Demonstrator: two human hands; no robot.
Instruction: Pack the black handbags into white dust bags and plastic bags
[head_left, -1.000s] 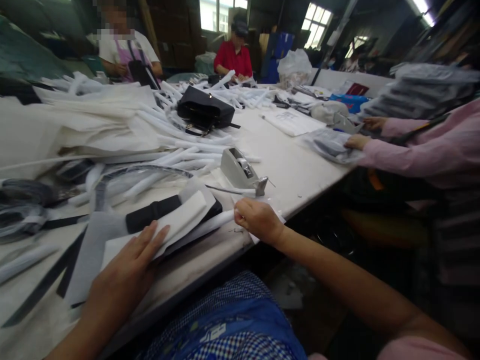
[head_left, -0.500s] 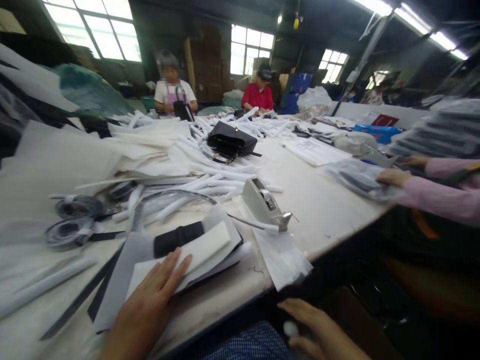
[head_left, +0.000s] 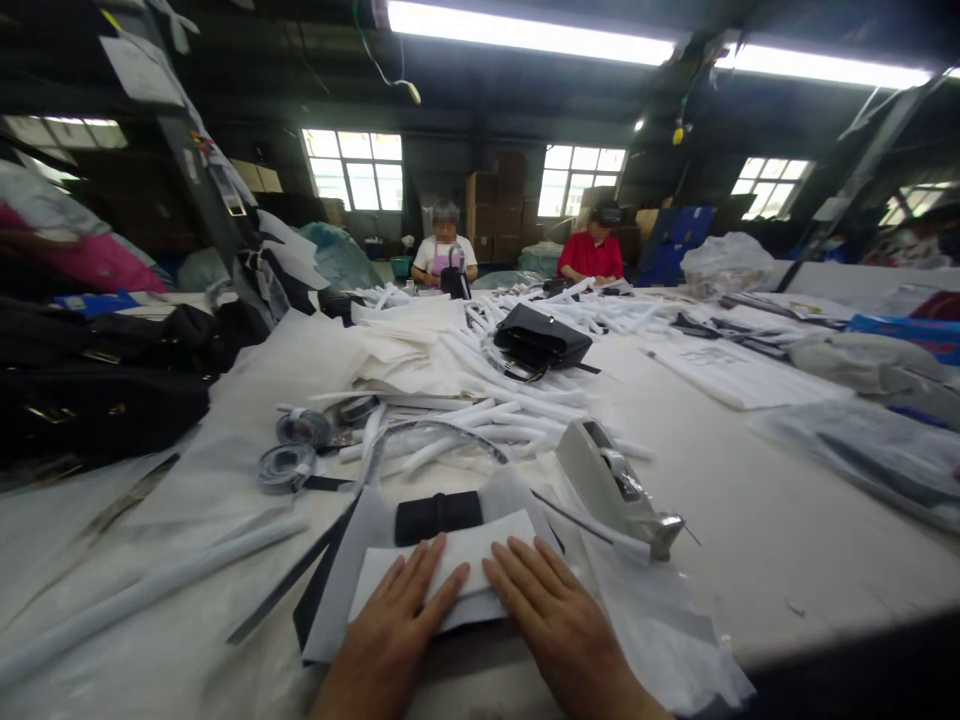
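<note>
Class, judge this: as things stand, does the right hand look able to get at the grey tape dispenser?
Probably yes: the right hand lies flat on the folded white sheet, and the tape dispenser stands close beyond it, with seemingly only a thin strap between.

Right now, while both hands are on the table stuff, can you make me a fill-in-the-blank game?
The left hand and right hand rest on a sheet coloured ____.
The tape dispenser stands on the person's ____ side.
The open handbag beyond the sheet is coloured ____.

Missing words: white; right; black.
</note>
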